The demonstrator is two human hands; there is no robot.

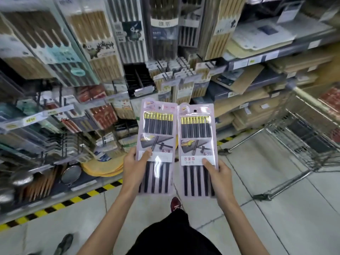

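Note:
Two matching pink packs of black chopsticks with gold tops are held up side by side in front of me. My left hand [135, 163] grips the left pack [156, 133] at its left edge, thumb across the label. My right hand [219, 173] grips the right pack [197, 137] at its lower right edge, thumb on the white label. The packs stand upright and nearly touch along their inner edges.
Store shelves [92, 105] full of hanging chopstick packs and kitchenware fill the left and centre. Cutting boards are stacked on shelves [257, 59] at the right. A metal shopping cart [303, 137] stands at right on the tiled floor. Yellow-black hazard tape [60, 205] lines the shelf base.

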